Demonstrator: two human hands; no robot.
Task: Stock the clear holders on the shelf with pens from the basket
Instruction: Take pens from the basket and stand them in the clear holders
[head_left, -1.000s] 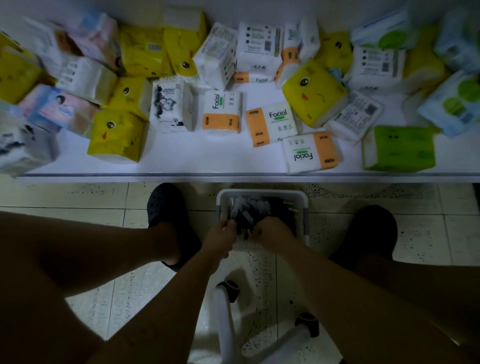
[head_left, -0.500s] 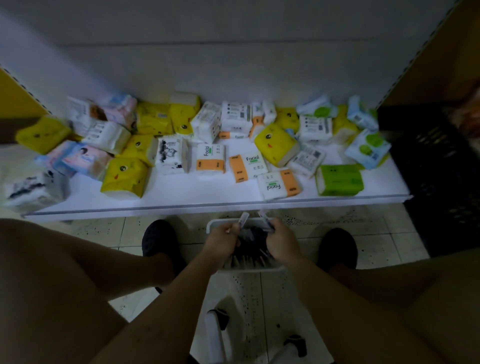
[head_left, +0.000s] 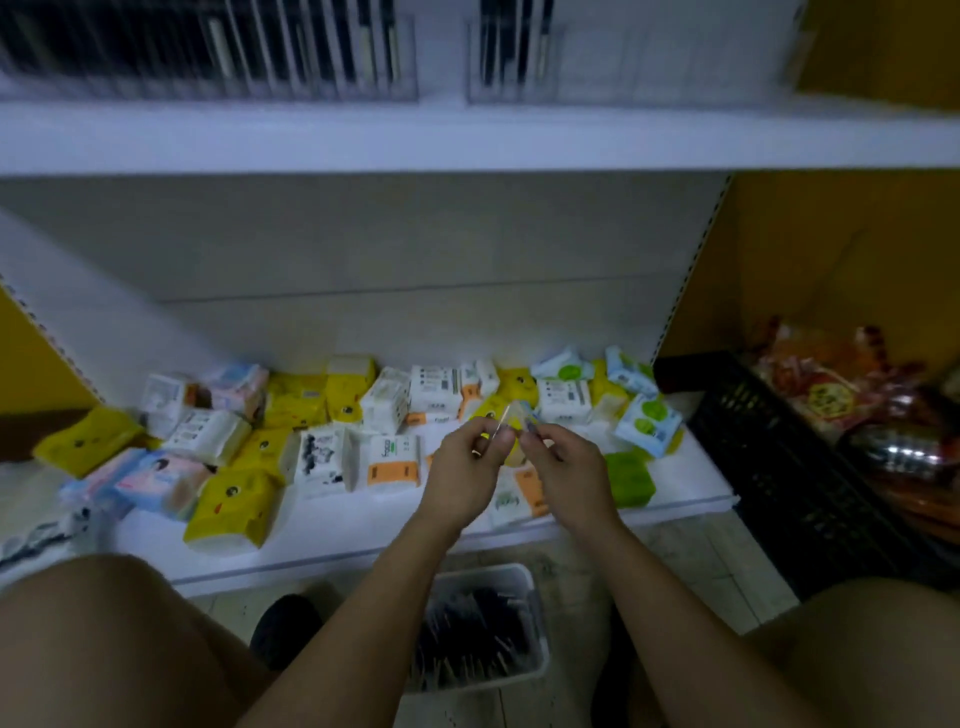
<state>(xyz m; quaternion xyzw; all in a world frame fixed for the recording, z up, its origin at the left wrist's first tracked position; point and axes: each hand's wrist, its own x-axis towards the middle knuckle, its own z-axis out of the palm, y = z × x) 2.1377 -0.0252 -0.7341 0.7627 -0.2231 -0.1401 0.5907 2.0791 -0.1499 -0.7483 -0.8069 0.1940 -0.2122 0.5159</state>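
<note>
Top white shelf (head_left: 467, 140) carries clear holders (head_left: 208, 52); tissue packs (head_left: 234, 499) lie below. Mid frame, left hand (head_left: 462, 467) and right hand (head_left: 566, 462) pinch a thin, blurry pen (head_left: 508, 417) with their fingers.

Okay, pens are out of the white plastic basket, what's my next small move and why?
Probably raise them to the right clear plastic holder, which looks partly unfilled: left hand and right hand pinch thin pens well below that upper shelf.

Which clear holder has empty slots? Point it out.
The right holder: only its leftmost slots hold pens, while the left holder is packed across.
</note>
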